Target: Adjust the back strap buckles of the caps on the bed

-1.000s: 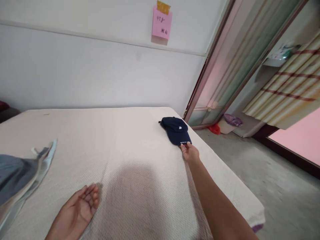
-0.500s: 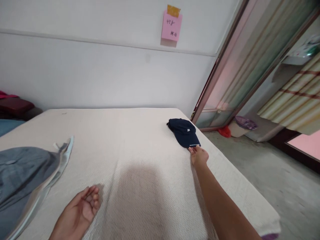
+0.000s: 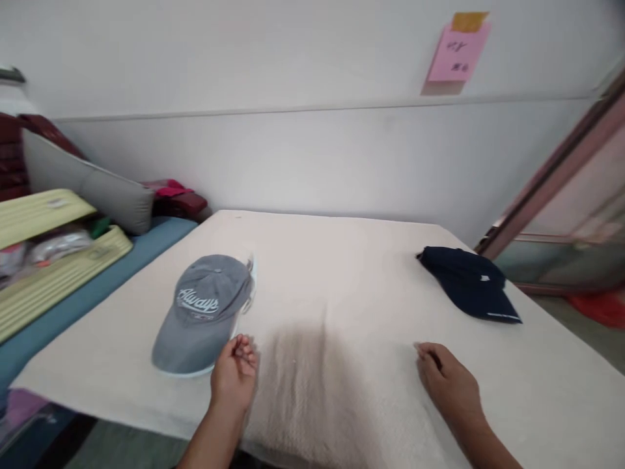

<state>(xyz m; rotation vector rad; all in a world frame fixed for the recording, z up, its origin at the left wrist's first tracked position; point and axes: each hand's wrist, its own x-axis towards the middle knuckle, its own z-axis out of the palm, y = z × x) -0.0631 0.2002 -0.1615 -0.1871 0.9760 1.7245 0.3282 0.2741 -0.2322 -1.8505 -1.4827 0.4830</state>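
Observation:
A grey baseball cap [image 3: 205, 306] with white "Always" lettering lies at the left of the table, its brim toward me. My left hand [image 3: 234, 371] is just beside the brim's right edge, palm turned inward, fingers curled with nothing visible in them. Whether it touches the brim is hard to tell. At the right side of the table lies a navy blue baseball cap [image 3: 463, 280] with a small white emblem and white lettering along the brim. My right hand [image 3: 449, 384] is nearer to me than this cap and apart from it, fingers curled in, holding nothing I can see.
A cream cloth covers the table [image 3: 336, 260], which meets a white wall [image 3: 293, 163]. A pink note [image 3: 459, 52] is taped there. At left are a grey cushion [image 3: 88, 182], a blue bench surface [image 3: 146, 254] and a pale yellow slatted container [image 3: 73, 270]. A sliding door frame [image 3: 561, 163] stands right.
The view has swung left, showing the whole grey cap. My right hand has let go of the navy cap's brim and drawn back. My left hand is now beside the grey cap's brim.

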